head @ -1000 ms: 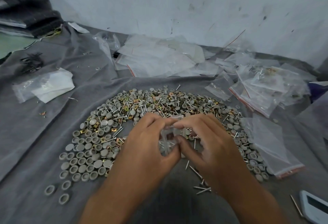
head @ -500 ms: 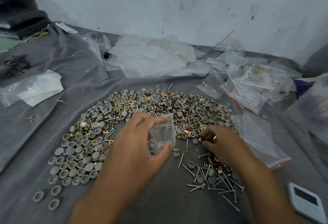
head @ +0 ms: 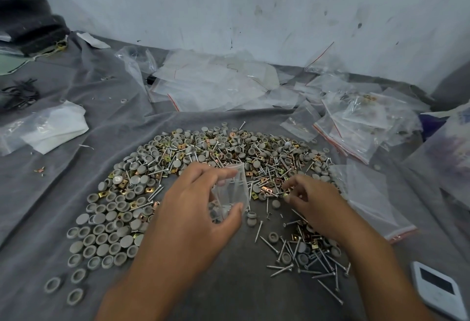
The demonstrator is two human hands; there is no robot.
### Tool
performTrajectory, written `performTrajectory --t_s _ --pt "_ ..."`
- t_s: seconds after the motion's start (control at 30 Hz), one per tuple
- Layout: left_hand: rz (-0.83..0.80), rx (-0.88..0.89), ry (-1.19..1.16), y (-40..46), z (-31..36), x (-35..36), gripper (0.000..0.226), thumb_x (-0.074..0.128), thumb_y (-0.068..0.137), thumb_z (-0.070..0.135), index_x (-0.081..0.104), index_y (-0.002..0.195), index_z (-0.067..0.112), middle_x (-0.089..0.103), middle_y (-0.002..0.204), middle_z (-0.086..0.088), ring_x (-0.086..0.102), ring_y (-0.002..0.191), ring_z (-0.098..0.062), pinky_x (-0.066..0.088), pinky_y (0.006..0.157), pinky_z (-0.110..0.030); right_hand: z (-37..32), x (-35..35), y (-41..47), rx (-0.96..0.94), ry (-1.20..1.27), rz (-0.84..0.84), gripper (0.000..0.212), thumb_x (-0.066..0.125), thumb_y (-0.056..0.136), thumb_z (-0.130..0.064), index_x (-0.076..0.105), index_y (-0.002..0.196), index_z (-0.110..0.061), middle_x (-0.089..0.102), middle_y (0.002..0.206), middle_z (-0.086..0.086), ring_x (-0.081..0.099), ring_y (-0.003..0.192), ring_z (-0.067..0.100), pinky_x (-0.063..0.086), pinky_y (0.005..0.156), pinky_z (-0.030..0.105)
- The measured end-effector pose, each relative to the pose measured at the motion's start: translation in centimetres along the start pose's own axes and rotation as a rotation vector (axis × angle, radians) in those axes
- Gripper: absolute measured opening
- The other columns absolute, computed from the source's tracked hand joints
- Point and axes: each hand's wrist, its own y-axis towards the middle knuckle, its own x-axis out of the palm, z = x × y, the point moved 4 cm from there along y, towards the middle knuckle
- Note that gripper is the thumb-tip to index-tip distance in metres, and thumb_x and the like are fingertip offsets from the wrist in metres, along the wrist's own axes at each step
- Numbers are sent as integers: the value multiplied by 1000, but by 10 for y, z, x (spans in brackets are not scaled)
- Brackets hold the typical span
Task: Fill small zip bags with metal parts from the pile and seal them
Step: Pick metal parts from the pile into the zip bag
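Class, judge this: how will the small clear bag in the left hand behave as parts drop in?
Probably floppy: the small zip bag looks thin and creased where the left hand pinches it. Likely to sag, since grey caps already sit at its bottom. Possibly slippery, being glossy plastic.

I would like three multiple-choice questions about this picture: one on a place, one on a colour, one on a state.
1. Where does the white device lie?
A. near right corner
B. far left corner
C. on the pile

2. What colour is the cloth under the parts?
A. red
B. grey
C. yellow

3. What does the left hand do?
A. lies flat
B. grips a screw
C. holds a small clear bag

Answers: 1 A, it lies at the lower right edge. 2 B, grey shows around the pile. 3 C, thumb and fingers pinch the bag.
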Motion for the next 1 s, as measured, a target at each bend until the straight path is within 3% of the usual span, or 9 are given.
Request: performTrajectory --t_s 0.1,0.2,0.4,0.57,0.7,0.83,0.9,1.0 --pt "-1 -4 -1 0 0 -1 46 69 78 45 62 122 38 46 98 29 49 95 12 33 77 5 -5 2 8 -62 -51 113 16 52 103 -29 58 104 -44 47 98 -20 47 85 -4 31 64 15" --pt "-7 -4 -5 0 0 0 46 68 78 47 61 123 39 46 99 29 49 95 11 33 79 4 -9 7 17 -83 -46 190 12 51 103 -30 57 104 -40 42 99 -20 44 87 -7 29 67 11" --pt "-9 -2 7 0 -1 0 47 66 79 49 59 124 41 46 100 30 49 96 11 34 80 2 -11 18 28 -93 -77 193 7 60 99 -33 59 105 -36 49 101 -14 50 96 8 45 79 30" --pt "-6 0 8 0 -2 0 46 65 79 50 58 124 43 46 100 30 49 94 11 34 80 1 -15 22 27 -73 -103 163 3 62 98 -34 59 96 -35 53 97 -12 54 93 11 50 78 34" --pt "-5 -2 19 0 -2 0 46 66 79 49 59 124 41 45 98 31 49 94 11 33 80 2 -30 1 18 -121 241 233 10 59 100 -31 58 91 -35 60 90 -14 56 81 4 42 67 23" --pt "-14 -3 13 0 -2 3 49 64 78 53 57 126 43 45 102 31 48 97 13 35 78 3 -76 -25 -16 -366 661 189 3 62 96 -38 64 96 -36 60 77 -21 53 68 -2 40 63 9" --pt "-19 4 10 0 -3 4 50 61 78 57 55 126 46 45 103 31 48 95 14 41 69 -4 -98 -24 -37 -483 634 184 4 64 93 -39 64 96 -36 61 81 -21 54 68 0 40 62 8" --pt "-18 11 15 2 -4 4 49 52 78 65 55 124 46 46 104 30 49 93 12 36 66 -9 -112 -14 -58 -585 295 335 6 71 93 -29 67 97 -29 59 92 -24 57 85 1 41 73 11"
